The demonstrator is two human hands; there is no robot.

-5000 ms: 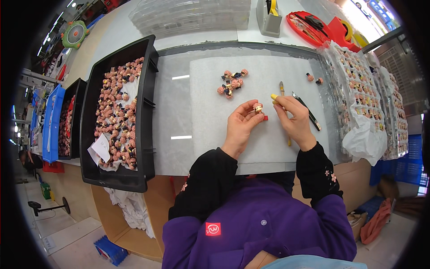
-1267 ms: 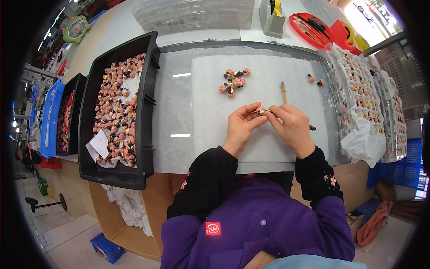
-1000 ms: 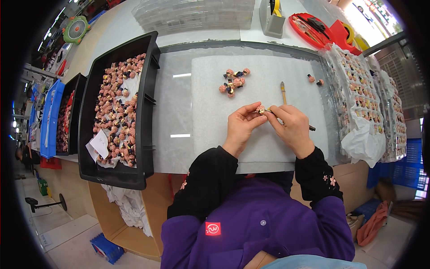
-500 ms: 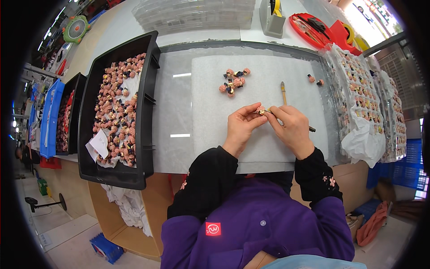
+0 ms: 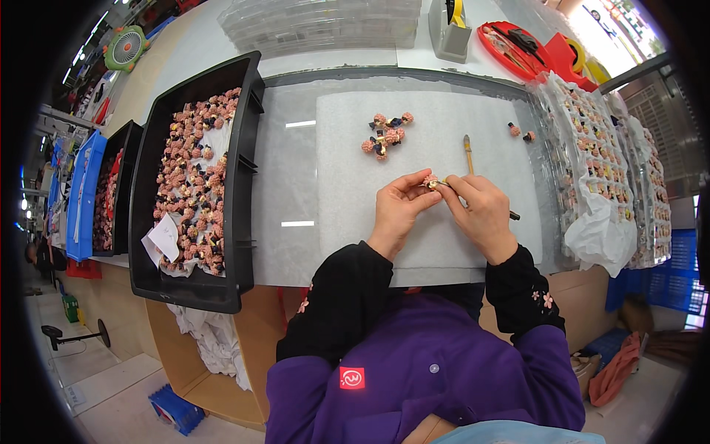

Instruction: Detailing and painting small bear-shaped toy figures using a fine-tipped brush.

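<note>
Both hands meet over the middle of a white felt-like mat laid on a grey-topped workbench. The left hand has its fingers curled in, thumb and fingertips pinched on a tiny pink-and-gold bead-like piece held just above the mat. The right hand is likewise closed, fingertips touching the same small piece from the other side; a thin dark-handled tool pokes out past the right hand's far edge, and its grip inside the fingers is hidden. Whether the tool tip touches the piece cannot be told. Beyond the hands, on the mat, lies a loose cluster of small pink, gold and dark pieces, and just right of it a slim wooden-handled brush pointing away from the person. Two more small pink pieces sit near the mat's far right corner. To the left, well apart from the hands, a long black plastic tray holds many pink pieces and a scrap of white paper. To the right, clear blister trays filled with pieces overlap the bench edge, with white crumpled wrapping beside them. A grey tape dispenser and a red tray stand at the far edge.
</note>
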